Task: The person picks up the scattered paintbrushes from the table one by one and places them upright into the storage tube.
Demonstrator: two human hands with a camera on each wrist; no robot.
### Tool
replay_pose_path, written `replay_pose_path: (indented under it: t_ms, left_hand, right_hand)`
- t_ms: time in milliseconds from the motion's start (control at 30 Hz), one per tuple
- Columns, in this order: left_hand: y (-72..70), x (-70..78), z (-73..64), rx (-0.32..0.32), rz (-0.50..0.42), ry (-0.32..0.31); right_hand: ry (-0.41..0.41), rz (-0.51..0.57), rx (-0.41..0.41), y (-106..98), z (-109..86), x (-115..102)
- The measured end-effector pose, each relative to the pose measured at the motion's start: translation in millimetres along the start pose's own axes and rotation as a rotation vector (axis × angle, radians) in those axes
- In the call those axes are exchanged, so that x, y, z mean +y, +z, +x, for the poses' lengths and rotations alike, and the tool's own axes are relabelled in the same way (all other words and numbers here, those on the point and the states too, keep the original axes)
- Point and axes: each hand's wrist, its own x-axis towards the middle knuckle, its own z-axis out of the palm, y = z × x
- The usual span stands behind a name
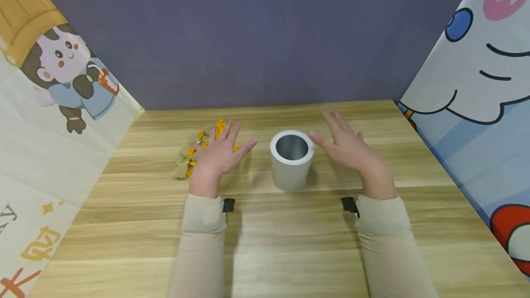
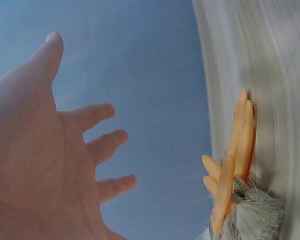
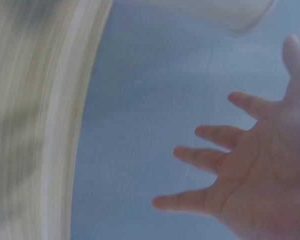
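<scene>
Several paintbrushes (image 1: 181,170) with orange handles and pale bristles lie in a loose pile on the left part of the table. My left hand (image 1: 217,155) hovers over them with its fingers spread, hiding part of the pile. In the left wrist view that palm (image 2: 35,155) holds nothing, and the brushes (image 2: 244,135) are apart from it. A white cylindrical container (image 1: 290,176) stands upright near the middle, its grey inside visible from above. My right hand (image 1: 349,148) is just right of its rim, fingers spread and holding nothing; whether the thumb side touches the rim I cannot tell.
The wood-patterned table (image 1: 298,247) ends at a dark blue-grey wall (image 1: 265,36) at the back. Printed cartoon panels flank it on the left (image 1: 95,151) and right (image 1: 451,82). Each sleeve cuff has a small black clip-like piece on its inner side.
</scene>
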Motion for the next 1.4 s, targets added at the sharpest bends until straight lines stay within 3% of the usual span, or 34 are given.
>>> replay_pose_path:
  t_ms: [233, 400, 667, 967, 1200, 1400]
  left_hand:
    - [0.4, -10.9, -3.3, -0.011, -0.026, -0.001]
    - [-0.5, -31.1, -8.1, -0.025, -0.047, -0.027]
    - [-11.1, -57.5, -10.0, -0.026, -0.016, -0.068]
    - [-25.1, -87.0, -1.9, -0.064, 0.022, -0.124]
    - [-40.1, -114.4, 4.9, -0.096, 0.058, -0.075]
    - [-38.8, -124.4, 20.9, -0.101, 0.106, 0.081]
  right_hand:
    - [-0.122, 0.058, -0.041, 35, 8.5, -22]
    - [-0.111, 0.094, -0.028, 52, 4.4, -22]
    - [-0.1, 0.12, -0.007, 52, 13.8, -21]
    - [-0.067, 0.168, -0.058, 50, 21.1, -24]
    - [-0.073, 0.196, -0.068, 54, 22.4, -28]
    - [-0.069, 0.197, -0.051, 54, 22.4, -27]
